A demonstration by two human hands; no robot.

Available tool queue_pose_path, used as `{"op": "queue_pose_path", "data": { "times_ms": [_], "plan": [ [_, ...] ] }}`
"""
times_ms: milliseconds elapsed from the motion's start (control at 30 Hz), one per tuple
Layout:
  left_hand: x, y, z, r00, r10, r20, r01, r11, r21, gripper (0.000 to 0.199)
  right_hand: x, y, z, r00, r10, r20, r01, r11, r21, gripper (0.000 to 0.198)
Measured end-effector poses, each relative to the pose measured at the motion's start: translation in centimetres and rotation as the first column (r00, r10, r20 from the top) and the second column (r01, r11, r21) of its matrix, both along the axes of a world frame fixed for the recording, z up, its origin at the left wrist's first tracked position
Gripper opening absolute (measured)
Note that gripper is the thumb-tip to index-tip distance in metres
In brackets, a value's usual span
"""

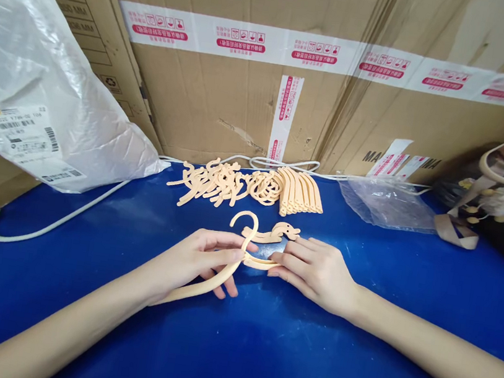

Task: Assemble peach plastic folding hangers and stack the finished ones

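Observation:
A cream plastic clothes hanger [205, 286] is between my two hands, its curved hook standing up. My left hand [188, 261] pinches it at the joint below the hook, and one long arm of the hanger lies along the palm towards the wrist. My right hand [326, 276] has its fingers closed on the end of the other, shorter-looking arm; the fingers partly hide that end. Just behind the hands, a cream animal-shaped piece [290, 231] with a dark eye spot lies on the table, close to my right fingertips.
Behind lie loose curved pieces [222, 182], ring-like hooks [264, 188] and stacked hanger arms [301, 193] on the blue table [229, 348]. A white plastic bag [61, 81] leans at left near a white cable [55, 221]. Clear film [386, 201] lies right, before cardboard boxes [228, 92].

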State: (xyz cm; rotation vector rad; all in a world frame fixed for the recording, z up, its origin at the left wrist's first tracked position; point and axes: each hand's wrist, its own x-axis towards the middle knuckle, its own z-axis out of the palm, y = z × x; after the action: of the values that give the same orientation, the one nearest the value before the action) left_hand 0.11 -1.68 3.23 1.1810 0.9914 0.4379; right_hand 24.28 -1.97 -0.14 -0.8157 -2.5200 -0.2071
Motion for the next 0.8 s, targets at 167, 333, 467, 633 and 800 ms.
{"op": "queue_pose_path", "data": {
  "times_ms": [167, 333, 467, 633, 800],
  "plan": [
    [0.11, -0.06, -0.22, 1.0, 0.026, 0.016, -0.027, 0.998, 0.048, 0.041, -0.03, -0.35, 0.09, 1.0, 0.014, -0.01, -0.014, 1.0, -0.002, 0.036],
    [0.2, -0.27, -0.14, 1.0, 0.014, -0.011, -0.013, 0.997, 0.072, 0.04, -0.15, -0.61, 0.28, 1.0, 0.01, 0.005, -0.01, 1.0, 0.02, 0.039],
    [0.1, -0.15, -0.39, 1.0, -0.006, -0.028, 0.009, 0.995, 0.098, 0.043, -0.18, -0.77, 0.29, 0.999, 0.005, 0.035, -0.009, 0.993, 0.118, 0.038],
    [-0.05, 0.21, -0.78, 0.999, -0.035, -0.026, 0.038, 0.993, 0.109, 0.047, -0.25, -1.01, 0.24, 0.997, -0.005, 0.077, -0.008, 0.986, 0.168, 0.039],
    [-0.07, 0.26, -0.57, 0.993, -0.069, -0.092, 0.082, 0.986, 0.145, 0.05, -0.27, -0.98, 0.18, 0.995, -0.011, 0.101, -0.005, 0.988, 0.157, 0.04]
  ]
}}
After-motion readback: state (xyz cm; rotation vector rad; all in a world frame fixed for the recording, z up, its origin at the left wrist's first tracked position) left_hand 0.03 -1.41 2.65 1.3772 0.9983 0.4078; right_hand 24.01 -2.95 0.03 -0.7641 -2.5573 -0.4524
